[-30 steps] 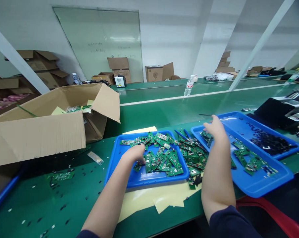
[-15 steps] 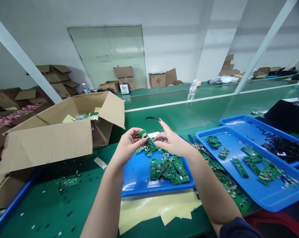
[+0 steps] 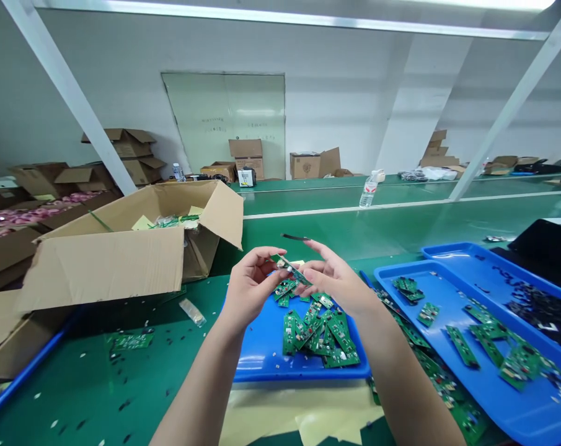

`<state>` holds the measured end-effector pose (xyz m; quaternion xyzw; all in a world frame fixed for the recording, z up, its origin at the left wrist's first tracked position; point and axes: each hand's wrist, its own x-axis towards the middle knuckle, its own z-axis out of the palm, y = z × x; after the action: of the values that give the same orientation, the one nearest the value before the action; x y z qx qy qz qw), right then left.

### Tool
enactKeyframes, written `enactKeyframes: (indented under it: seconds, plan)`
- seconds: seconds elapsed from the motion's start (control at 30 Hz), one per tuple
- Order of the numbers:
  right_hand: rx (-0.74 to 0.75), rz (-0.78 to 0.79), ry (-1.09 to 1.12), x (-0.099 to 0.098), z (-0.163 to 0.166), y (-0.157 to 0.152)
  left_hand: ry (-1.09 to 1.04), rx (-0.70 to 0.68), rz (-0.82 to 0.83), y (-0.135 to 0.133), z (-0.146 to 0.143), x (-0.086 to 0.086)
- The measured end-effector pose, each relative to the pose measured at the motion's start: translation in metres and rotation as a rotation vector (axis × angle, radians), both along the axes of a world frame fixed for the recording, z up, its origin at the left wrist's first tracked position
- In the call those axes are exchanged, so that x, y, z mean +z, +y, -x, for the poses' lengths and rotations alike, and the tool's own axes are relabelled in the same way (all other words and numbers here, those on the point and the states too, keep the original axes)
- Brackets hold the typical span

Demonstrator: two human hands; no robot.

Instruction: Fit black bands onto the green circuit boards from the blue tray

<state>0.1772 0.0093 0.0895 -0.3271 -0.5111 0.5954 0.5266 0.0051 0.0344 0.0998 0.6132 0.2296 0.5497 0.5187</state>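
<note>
Above the near blue tray [image 3: 256, 356], my left hand [image 3: 250, 282] pinches a small green circuit board [image 3: 293, 270] between thumb and fingers. The board is tilted, so it shows nearly edge-on. My right hand [image 3: 338, 279] has its thumb and lower fingers at the board's right end. Its index finger is raised, and a thin black strip [image 3: 295, 236] clings to that fingertip, pointing left. Underneath, a heap of circuit boards [image 3: 320, 331] with small parts on them lies in the tray.
An open cardboard box [image 3: 108, 263] stands at left. On the right, a blue tray [image 3: 387, 272] bears circuit boards, and another blue tray [image 3: 447, 249] bears black strips [image 3: 547, 316]. More boards lie between the trays. A water bottle [image 3: 368, 190] stands behind; yellow paper [image 3: 303, 402] lies in front.
The view has tipped upward. The held board has turned from face-on to nearly edge-on, and my right fingers have closed in on its end. The black strip stays on my right index fingertip.
</note>
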Motion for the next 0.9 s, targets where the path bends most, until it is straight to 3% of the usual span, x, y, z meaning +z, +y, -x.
enactKeyframes:
  seconds: [0.13, 0.37, 0.5, 0.67, 0.77, 0.9]
  plan:
    - [0.002, -0.034, 0.119, 0.001, 0.0, 0.001, -0.04, -0.047, -0.159, -0.005, 0.001, 0.001]
    - [-0.26, -0.166, 0.069, 0.005, 0.002, -0.003, 0.035, -0.113, -0.278, -0.01, 0.007, 0.007]
    - [-0.34, -0.282, -0.142, 0.007, -0.006, -0.008, 0.108, -0.18, -0.183, -0.008, 0.018, 0.011]
    - [-0.196, -0.416, -0.413, 0.003, -0.008, -0.01, 0.454, -0.189, -0.002, -0.008, 0.015, 0.015]
    - [-0.156, -0.499, -0.483, -0.001, -0.003, -0.01, 0.637, -0.314, 0.03, -0.011, 0.008, 0.017]
    - [-0.2, -0.561, -0.492, -0.003, -0.001, -0.009, 0.655, -0.362, 0.111, -0.01, 0.008, 0.02]
